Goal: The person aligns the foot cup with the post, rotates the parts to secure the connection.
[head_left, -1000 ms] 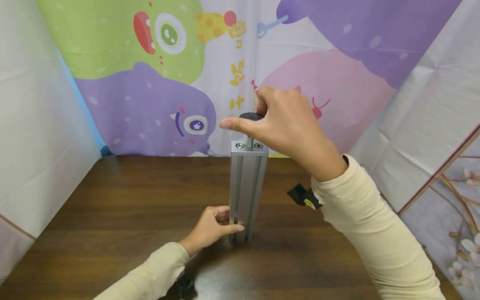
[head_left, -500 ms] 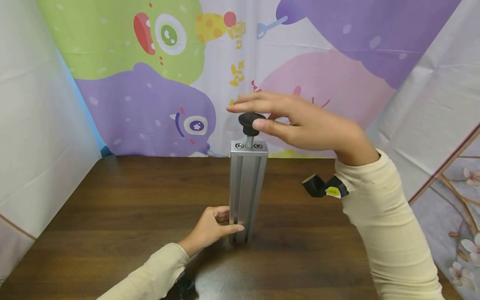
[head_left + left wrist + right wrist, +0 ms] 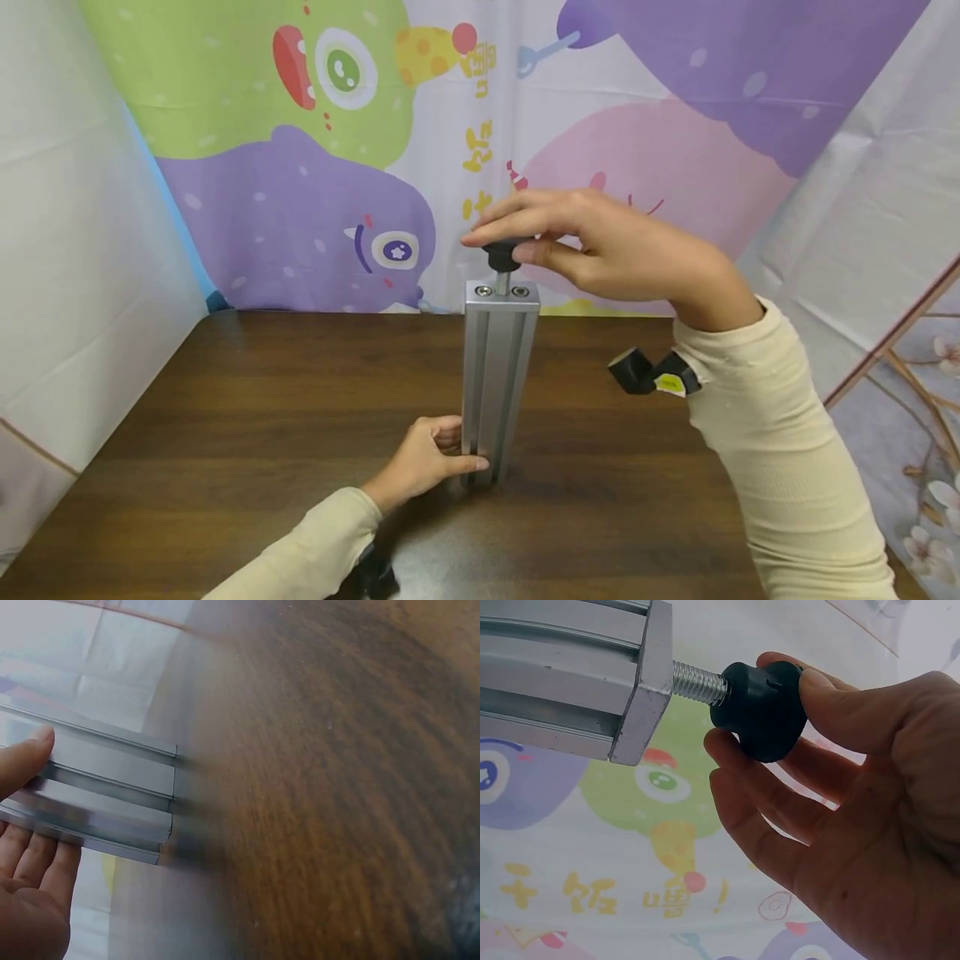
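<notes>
A silver aluminium extrusion stands upright on the table, its long grooves facing me. From its top end rises a black leveling foot on a threaded stud, with a length of bare thread showing between the two. My right hand pinches the foot's wide base, thumb at its near rim and fingers around the far side. Low on the extrusion, my left hand grips it, thumb across the front face and the other fingers behind. In the left wrist view the extrusion's lower end meets the wood.
The brown wooden table spreads around the extrusion. Behind it hangs a cartoon-printed curtain, with white cloth at the left and flower-printed cloth at the right. A black wrist camera sticks out from the right sleeve.
My right hand has turned back from a twisted pose over the leveling foot, thumb swinging from left to right. Its fingers have then lowered onto the foot. The left hand keeps its hold.
</notes>
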Demonstrator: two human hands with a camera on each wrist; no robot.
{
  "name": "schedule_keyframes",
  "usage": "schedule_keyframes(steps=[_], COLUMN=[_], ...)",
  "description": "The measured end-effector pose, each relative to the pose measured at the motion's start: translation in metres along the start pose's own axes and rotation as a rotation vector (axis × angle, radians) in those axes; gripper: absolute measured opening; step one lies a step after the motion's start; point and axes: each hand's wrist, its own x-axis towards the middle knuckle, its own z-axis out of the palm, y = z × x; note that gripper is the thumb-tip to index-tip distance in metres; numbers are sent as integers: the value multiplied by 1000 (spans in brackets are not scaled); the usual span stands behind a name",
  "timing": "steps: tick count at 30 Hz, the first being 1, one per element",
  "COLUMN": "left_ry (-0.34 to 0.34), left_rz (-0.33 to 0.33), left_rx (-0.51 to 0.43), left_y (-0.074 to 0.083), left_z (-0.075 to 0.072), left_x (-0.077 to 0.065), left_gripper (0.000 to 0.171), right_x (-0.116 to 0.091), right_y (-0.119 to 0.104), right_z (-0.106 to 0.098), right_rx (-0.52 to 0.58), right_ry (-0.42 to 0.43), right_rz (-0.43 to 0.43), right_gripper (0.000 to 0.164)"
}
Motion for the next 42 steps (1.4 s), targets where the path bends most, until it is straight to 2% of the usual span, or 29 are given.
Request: schedule_keyframes(steps=[3, 6, 10, 13, 17, 22, 25, 29, 32, 35, 39, 42], left_ry=[0, -3, -9, -8, -4, -2, -4, -12, -15, -17, -18, -11], left_rz=[-10, -16, -17, -22, -29, -39, -41, -39, -36, -37, -39, -36], left_rx=[-10, -9, -7, -6, -4, -10, -11, -23, -25, -22, -21, -15], left_y=[0, 0, 0, 1, 1, 1, 1, 1, 1, 0, -1, -2], left_z=[0, 0, 0, 1, 2, 1, 1, 0, 0, 0, 1, 1], left_x=[1, 2, 3, 3, 2, 2, 2, 2, 2, 3, 4, 4], left_gripper=[46, 46, 45, 44, 44, 44, 44, 45, 46, 45, 46, 46], right_x=[-1, 0, 9, 18, 24, 25, 23, 16, 8, 0, -7, -7], right_y=[-1, -4, -12, -17, -19, -18, -16, -14, -12, -7, 0, 2], right_z=[0, 3, 14, 25, 35, 37, 36, 29, 19, 9, -2, -6], right_rx=[-8, -67, -208, -307, -377, -381, -355, -247, -137, -41, 19, 26], right_ry=[12, 69, 220, 332, 412, 426, 406, 296, 183, 92, 25, -1], right_rz=[14, 98, 292, 370, 404, 422, 407, 355, 275, 162, 5, -57], right_gripper=[35, 31, 31, 40, 48, 50, 48, 39, 34, 39, 43, 42])
